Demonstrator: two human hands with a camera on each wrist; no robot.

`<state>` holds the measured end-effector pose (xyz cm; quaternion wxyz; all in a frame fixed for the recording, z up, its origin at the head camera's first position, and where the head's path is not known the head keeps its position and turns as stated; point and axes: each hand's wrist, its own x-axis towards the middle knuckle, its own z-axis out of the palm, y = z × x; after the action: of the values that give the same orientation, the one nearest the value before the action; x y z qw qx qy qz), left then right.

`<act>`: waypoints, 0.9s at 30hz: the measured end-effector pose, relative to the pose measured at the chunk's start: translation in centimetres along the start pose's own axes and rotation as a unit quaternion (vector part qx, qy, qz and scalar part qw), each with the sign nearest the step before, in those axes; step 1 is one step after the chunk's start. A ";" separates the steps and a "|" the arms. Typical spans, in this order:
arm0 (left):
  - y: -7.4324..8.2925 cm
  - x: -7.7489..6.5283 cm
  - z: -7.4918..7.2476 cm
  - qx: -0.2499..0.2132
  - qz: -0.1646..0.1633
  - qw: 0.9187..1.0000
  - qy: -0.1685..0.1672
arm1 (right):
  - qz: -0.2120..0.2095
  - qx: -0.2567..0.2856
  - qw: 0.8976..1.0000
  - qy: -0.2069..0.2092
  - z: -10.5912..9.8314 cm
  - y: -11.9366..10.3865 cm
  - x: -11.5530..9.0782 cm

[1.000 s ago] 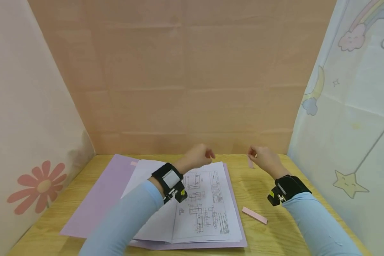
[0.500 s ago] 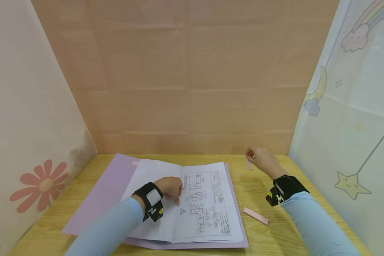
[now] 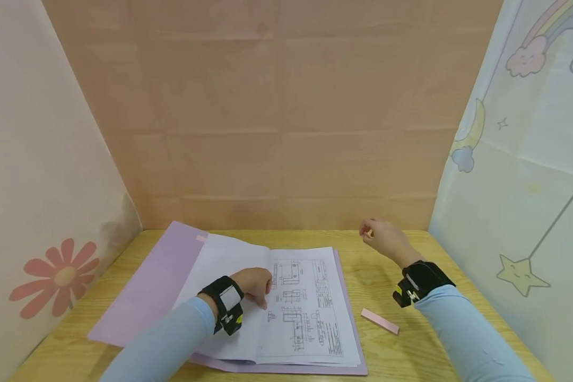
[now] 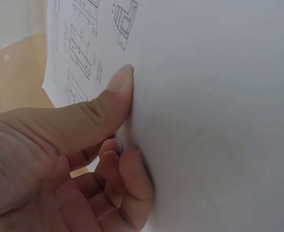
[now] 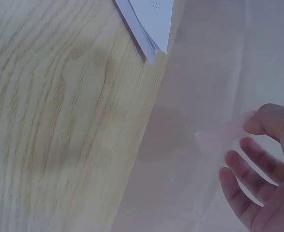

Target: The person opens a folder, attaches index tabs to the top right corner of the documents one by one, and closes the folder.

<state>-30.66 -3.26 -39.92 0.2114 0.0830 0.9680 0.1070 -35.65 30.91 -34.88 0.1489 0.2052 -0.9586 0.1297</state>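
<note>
My left hand (image 3: 253, 284) rests at the centre fold of an open set of printed sheets (image 3: 310, 355). In the left wrist view its thumb presses along the fold, with the other fingers bent beside it against the blank page (image 4: 219, 96). The right-hand page carries technical line drawings. Raised above the table's far right part, my right hand (image 3: 387, 241) pinches a thin pink sticky strip (image 5: 219, 135) between thumb and forefinger, its free end hanging out past them. Below that hand, a pink sticky-note pad (image 3: 380, 322) lies on the table.
The sheets lie in an open purple folder (image 3: 148, 297), whose cover spreads to the left. A small pale pink strip (image 3: 201, 238) is on that cover's upper edge. The wooden table (image 3: 391, 361) meets a brown backdrop (image 3: 277, 159) and patterned side walls.
My left hand has moved down and left from above the pages' top onto the centre fold. My right hand has shifted slightly left, still holding the pink strip.
</note>
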 end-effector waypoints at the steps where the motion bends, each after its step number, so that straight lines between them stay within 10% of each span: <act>1: -0.1 0.0 0.0 -0.002 0.002 1.000 0.000 | -0.002 -0.006 1.000 0.002 0.0 -0.2 0.1; 27: 0.0 -0.7 0.1 -0.008 0.004 1.000 0.004 | -0.015 0.100 0.995 -0.023 1.5 -3.8 2.1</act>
<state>-30.03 -3.41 -39.76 0.2079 0.0842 0.9675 0.1163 -36.22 26.32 -34.83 0.1070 0.2368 -0.9407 0.2181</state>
